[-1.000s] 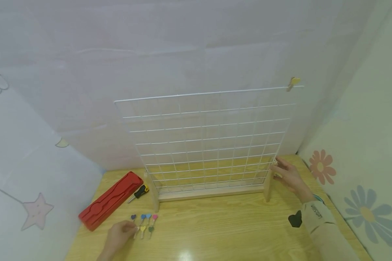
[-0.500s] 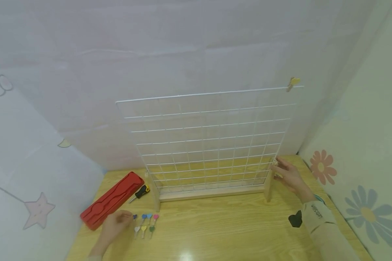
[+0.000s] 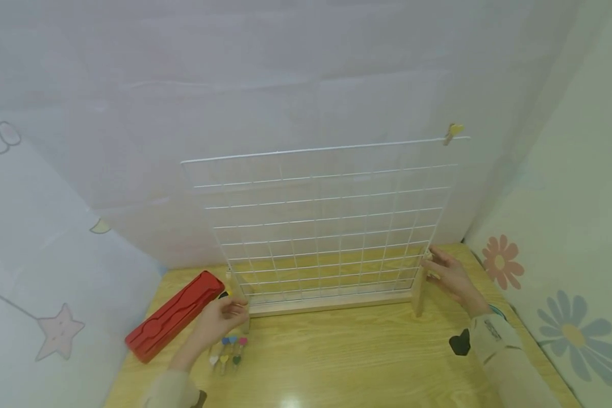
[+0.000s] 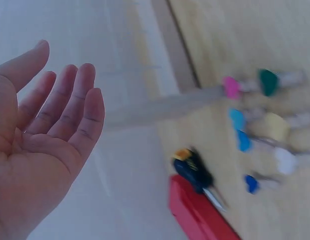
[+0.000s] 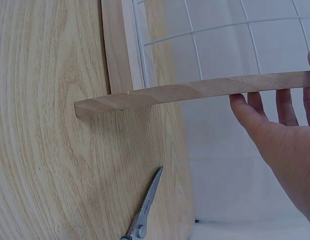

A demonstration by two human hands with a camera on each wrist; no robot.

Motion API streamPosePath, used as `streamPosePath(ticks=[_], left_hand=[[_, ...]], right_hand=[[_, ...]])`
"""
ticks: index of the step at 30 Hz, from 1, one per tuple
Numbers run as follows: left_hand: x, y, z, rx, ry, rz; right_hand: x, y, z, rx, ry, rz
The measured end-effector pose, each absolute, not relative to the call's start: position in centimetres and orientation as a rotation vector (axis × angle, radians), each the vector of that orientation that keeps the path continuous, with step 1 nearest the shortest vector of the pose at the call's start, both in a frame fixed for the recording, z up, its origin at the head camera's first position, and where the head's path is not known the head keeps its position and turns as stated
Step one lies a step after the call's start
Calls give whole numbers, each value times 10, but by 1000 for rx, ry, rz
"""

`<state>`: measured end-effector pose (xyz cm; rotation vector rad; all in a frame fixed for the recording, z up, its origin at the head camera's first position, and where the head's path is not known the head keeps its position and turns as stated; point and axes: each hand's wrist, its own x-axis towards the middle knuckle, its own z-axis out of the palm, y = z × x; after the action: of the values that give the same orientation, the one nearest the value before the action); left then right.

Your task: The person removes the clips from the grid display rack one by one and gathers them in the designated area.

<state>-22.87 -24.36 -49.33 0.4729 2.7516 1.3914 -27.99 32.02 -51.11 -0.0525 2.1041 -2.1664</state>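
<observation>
A white wire grid panel (image 3: 316,218) stands upright in a wooden frame. My right hand (image 3: 449,277) holds the frame's right wooden post (image 5: 170,95), with several fingertips on its near side and the thumb at its far side. Beside the left post (image 3: 246,324), my left hand (image 3: 216,326) hovers with relaxed fingers; the left wrist view shows nothing in it. Small wooden clothespins with coloured hearts lie in rows below it, among them a pink one (image 4: 232,87), a green one (image 4: 268,82) and a dark blue one (image 4: 251,184). A yellow-heart clothespin (image 3: 454,131) clips the top wire.
A red tray (image 3: 175,317) lies at the left, with a black and yellow screwdriver (image 4: 195,170) beside it. Scissors with a serrated blade (image 5: 144,205) lie right of the frame. A black flat piece (image 3: 460,342) is near the right sleeve. Printed cloth walls surround the table.
My left hand has left the clothespins and moved forward and right to the left post. The panel's top edge has shifted slightly left. My right hand has stayed on its post.
</observation>
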Motion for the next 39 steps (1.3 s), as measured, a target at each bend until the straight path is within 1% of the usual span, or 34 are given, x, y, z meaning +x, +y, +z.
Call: streamPosePath(ticks=[8, 13, 20, 32, 39], left_hand=[[-244, -197, -448, 678, 2758, 1426], [-248, -167, -414, 754, 2696, 1403], [-257, -126, -369, 988, 2599, 1445], [-262, -61, -308, 1160, 2562, 1423], [-265, -28, -270, 1275, 2617, 1330]], right_hand=[[-281, 321, -512, -24, 2100, -2162], [-282, 322, -512, -30, 2111, -2157], [-281, 322, -512, -58, 2133, -2141], [-277, 318, -510, -39, 2120, -2157], [-275, 317, -508, -35, 2114, -2164]])
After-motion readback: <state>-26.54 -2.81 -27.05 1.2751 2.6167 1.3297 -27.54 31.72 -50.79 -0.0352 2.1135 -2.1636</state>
